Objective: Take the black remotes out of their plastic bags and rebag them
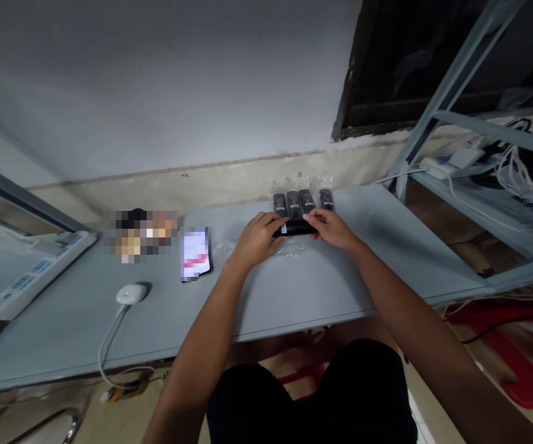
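Observation:
Both my hands meet over a small black oblong device (294,229) lying crosswise on the grey table (340,271). My left hand (257,237) grips its left end with curled fingers. My right hand (331,226) pinches its right end. Just behind the hands, several similar black devices in clear plastic bags (301,198) lie in a row near the wall. A crumpled clear bag (294,248) lies under my hands.
A phone (195,254) with a lit screen lies left of my hands, beside a blurred patch. A white round puck with a cable (131,293) and a white power strip (35,274) sit farther left. A metal shelf with cables (479,160) stands at right.

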Demonstrator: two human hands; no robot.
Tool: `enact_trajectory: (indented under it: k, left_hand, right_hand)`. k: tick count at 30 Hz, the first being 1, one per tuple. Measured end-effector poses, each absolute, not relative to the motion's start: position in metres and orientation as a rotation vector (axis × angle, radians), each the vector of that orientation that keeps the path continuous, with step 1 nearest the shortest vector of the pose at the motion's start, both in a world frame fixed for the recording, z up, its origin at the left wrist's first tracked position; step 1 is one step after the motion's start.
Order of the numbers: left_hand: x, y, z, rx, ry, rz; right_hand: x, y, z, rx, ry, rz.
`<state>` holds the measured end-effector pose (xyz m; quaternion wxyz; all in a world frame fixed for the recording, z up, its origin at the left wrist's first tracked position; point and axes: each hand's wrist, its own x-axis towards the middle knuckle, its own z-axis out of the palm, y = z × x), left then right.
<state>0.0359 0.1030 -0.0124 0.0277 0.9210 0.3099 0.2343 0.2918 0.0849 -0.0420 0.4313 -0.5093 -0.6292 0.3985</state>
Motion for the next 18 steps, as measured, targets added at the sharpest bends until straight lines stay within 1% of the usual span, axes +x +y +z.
enact_trajectory:
  k: [12,18]
  left_hand:
    - [0.0409,0.0963,-0.0094,2.867,0.808,0.785]
    - [0.0404,0.0989,-0.0119,2.845,0.763,0.815]
  right_hand:
    - [0.296,0.0876,-0.0415,-1.253,-1.57,0.963]
    - [0.2957,0.0851,-0.0416,-1.26,-1.584,1.018]
